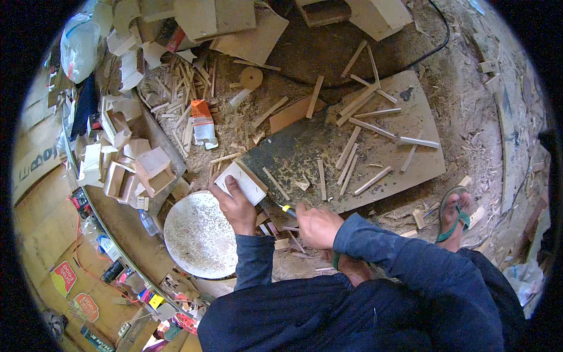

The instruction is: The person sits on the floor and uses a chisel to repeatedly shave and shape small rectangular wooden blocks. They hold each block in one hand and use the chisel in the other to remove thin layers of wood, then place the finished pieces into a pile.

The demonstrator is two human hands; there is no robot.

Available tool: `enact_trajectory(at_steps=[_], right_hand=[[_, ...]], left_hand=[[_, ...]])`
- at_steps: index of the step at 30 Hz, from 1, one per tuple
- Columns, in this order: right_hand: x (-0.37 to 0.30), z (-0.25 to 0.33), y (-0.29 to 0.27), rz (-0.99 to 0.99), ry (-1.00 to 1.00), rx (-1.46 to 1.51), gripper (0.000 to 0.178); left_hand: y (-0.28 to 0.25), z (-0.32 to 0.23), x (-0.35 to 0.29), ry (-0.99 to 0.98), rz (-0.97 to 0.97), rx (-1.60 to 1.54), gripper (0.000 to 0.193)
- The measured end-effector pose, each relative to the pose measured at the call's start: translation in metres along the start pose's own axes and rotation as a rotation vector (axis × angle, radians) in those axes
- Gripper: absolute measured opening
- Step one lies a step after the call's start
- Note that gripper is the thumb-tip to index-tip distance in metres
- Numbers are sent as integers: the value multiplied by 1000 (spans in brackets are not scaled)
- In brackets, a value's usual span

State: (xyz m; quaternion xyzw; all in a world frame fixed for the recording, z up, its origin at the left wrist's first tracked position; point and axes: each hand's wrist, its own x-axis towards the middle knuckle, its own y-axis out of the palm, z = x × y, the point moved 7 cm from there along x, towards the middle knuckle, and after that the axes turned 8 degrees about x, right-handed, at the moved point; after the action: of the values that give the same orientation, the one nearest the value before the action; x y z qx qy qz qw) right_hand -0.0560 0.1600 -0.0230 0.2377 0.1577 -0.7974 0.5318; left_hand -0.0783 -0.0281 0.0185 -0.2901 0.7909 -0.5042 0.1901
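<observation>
Head view: left hand (236,202) closed around a white-faced wooden box (249,186), thumb laid over the white face; right hand (319,227) wrapped around the yellow-and-dark handle of a tool (287,209), its tip directed at the box's near corner; whether tip and wood touch, cannot tell; tool type also unclear. Box location: between the round white dish (199,240) and the left end of the dark board (264,155).

Step in hand, judged: working or trimming the box's edge with the tool; next move would seem to call for a firm left grip, fingers clear of the tip, and a short controlled right-hand stroke.

Count: box held, 1; tool, 1; dish, 1; orange-and-white carton (203,123), 1; tan disc (251,77), 1; small open boxes (120,182) at left, at least 3; wooden strips (322,180) on the board, roughly a dozen, overlaps preventing an exact figure.
</observation>
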Motion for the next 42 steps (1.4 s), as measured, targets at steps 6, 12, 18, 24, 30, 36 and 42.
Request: enact_trajectory(at_steps=[6, 12, 18, 24, 30, 36, 42], right_hand=[[-4, 0, -32, -98, 71, 318, 25], [-1, -1, -32, 291, 52, 1064, 22], [-12, 0, -28, 421, 21, 1234, 24], [-22, 9, -31, 539, -45, 1438, 25], [13, 2, -35, 167, 26, 845, 28], [53, 42, -46, -198, -183, 52, 31], [97, 49, -59, -40, -96, 28, 39]], left_hand=[[-3, 4, 1, 44, 88, -9, 41], [-18, -3, 2, 42, 142, -290, 38], [-27, -17, 4, 48, 169, -412, 36], [-22, -15, 3, 40, 186, -384, 38], [-1, -5, 4, 67, 160, -145, 45], [6, -2, 4, 92, 169, -69, 46], [12, -3, 5, 96, 179, -106, 44]])
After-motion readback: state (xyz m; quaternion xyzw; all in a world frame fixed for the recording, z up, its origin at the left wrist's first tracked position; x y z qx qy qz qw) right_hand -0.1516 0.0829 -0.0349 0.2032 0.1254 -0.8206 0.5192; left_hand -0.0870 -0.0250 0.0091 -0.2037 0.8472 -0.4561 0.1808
